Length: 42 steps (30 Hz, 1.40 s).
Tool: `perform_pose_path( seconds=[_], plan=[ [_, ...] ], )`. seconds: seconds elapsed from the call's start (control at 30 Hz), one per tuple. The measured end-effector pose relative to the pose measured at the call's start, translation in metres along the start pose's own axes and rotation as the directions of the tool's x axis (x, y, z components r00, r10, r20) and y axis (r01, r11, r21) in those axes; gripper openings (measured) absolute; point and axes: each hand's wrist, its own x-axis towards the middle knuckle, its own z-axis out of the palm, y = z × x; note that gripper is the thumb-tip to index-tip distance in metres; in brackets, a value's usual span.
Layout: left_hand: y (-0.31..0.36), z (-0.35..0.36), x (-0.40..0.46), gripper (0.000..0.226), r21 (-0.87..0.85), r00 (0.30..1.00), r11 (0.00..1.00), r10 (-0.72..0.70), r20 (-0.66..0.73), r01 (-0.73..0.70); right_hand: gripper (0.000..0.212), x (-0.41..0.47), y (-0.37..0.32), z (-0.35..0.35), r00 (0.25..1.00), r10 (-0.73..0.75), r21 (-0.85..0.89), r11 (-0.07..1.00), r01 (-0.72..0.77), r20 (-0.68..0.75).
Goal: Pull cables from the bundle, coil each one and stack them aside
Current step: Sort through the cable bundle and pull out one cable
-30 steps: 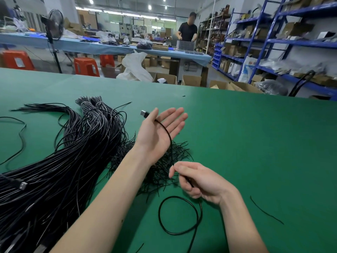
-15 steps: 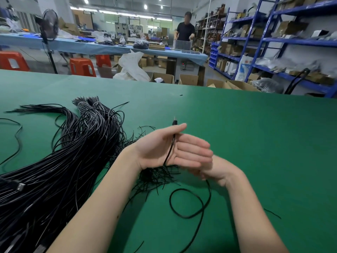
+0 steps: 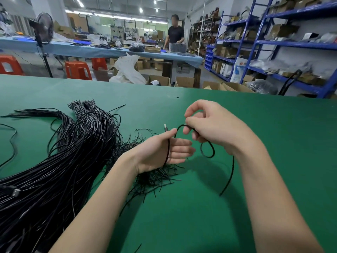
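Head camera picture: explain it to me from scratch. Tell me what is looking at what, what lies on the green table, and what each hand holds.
No machine is involved here. A person wears a wide-angle camera on the head, so you look forward and down along their bare arms, and the single view comes from there.

The surface is a green table. On its left side lies a big bundle of black cables, with loose ends fanning out under the left wrist.

Both hands work on one cable pulled from that bundle. The left hand holds it across the palm with the thumb, and its metal plug sticks up past the thumb. The right hand pinches the same cable and bends it into a loop, the start of a coil. The free tail hangs down to the table.

Behind are shelves, stools and another person at a blue table.
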Motion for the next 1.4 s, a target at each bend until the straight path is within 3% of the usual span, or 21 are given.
perform_pose_path(
  seconds=[0.13,0.2,0.3,0.37,0.5,0.63,0.7,0.8,0.93,1.1,1.23,1.4],
  plan=[
    [-0.002,-0.007,0.002,0.051,-0.245,0.989,0.96,0.147,0.017,-0.139,0.007,-0.025,0.016,0.035,0.998,0.006,0.435,0.9,-0.034,0.067],
    [-0.001,-0.008,0.001,0.056,-0.33,0.979,0.927,0.201,0.036,-0.178,0.006,-0.032,0.035,0.05,0.989,0.038,0.529,0.841,-0.108,0.142],
    [0.003,-0.009,0.0,0.064,-0.354,0.962,0.91,0.261,0.083,-0.217,0.007,-0.035,0.067,0.059,0.949,0.065,0.555,0.798,-0.236,0.309],
    [0.003,-0.012,0.0,0.064,-0.418,0.945,0.874,0.313,0.095,-0.247,0.016,-0.036,0.083,0.059,0.91,0.071,0.465,0.841,-0.275,0.409],
    [0.006,-0.02,-0.002,0.062,-0.555,0.897,0.78,0.423,0.127,-0.288,0.024,-0.043,0.105,0.07,0.795,0.014,0.451,0.817,-0.358,0.606],
    [0.01,-0.014,-0.005,0.061,-0.62,0.864,0.724,0.483,0.143,-0.302,0.043,-0.044,0.114,0.078,0.705,-0.115,0.608,0.614,-0.504,0.7],
    [0.011,-0.013,-0.005,0.06,-0.656,0.861,0.687,0.496,0.111,-0.311,0.038,-0.043,0.117,0.078,0.696,-0.157,0.659,0.517,-0.547,0.701],
    [0.012,-0.013,-0.007,0.06,-0.678,0.87,0.671,0.484,0.094,-0.3,0.028,-0.039,0.118,0.075,0.723,-0.081,0.636,0.548,-0.543,0.686],
    [0.012,-0.01,-0.013,0.062,-0.56,0.886,0.805,0.391,0.251,-0.196,0.024,-0.026,0.111,0.068,0.763,0.172,0.514,0.645,-0.565,0.624],
    [0.01,-0.006,-0.016,0.066,-0.148,0.902,0.988,0.111,0.416,-0.053,0.028,-0.005,0.097,0.044,0.879,0.328,0.442,0.769,-0.461,0.347],
    [0.01,-0.003,-0.014,0.069,0.04,0.937,0.998,-0.068,0.343,0.058,0.034,0.004,0.071,0.022,0.945,0.247,0.191,0.938,-0.289,0.214],
    [0.01,0.0,-0.008,0.069,0.271,0.993,0.957,-0.116,0.032,0.103,0.031,0.006,0.037,0.003,0.987,0.144,-0.249,0.961,-0.123,0.065]
  ],
)
